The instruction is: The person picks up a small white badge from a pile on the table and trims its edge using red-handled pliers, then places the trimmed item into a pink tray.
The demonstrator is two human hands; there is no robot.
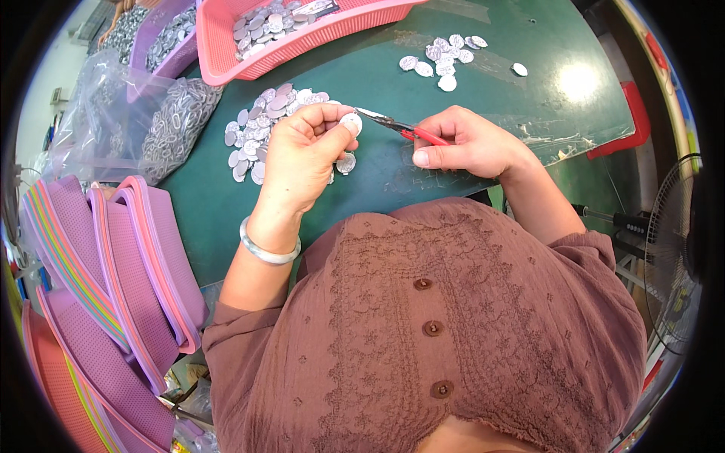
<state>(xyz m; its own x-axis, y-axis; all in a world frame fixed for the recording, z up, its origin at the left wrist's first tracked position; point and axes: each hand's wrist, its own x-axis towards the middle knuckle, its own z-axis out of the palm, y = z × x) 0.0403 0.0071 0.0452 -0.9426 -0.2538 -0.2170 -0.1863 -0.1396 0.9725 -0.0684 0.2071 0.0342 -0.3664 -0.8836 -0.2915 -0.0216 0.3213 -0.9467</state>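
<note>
- A stack of purple and pink baskets stands off the table's near left edge, with a clear bag of silvery pieces lying on the left part of the table.
- A pink basket holding more silver discs sits at the far edge; just in front of it a loose pile of discs spreads over the green surface.
- The left hand hovers over the right side of that pile, its fingers pinching one small silver disc between thumb and forefinger, the disc's flat face turned up toward the camera.
- The red-handled pliers lie nearly level, long axis running left to right, the metal tip pointing left and meeting the disc's edge.
- The right hand is closed around the pliers' handles, fingers curled tight, thumb laid along the near side.
- Judging by this, the step in hand is working the held disc's rim with the pliers — the next move calls for a steady pinch and a small, well-aimed squeeze.
- A smaller group of discs lies toward the table's far right.
</note>
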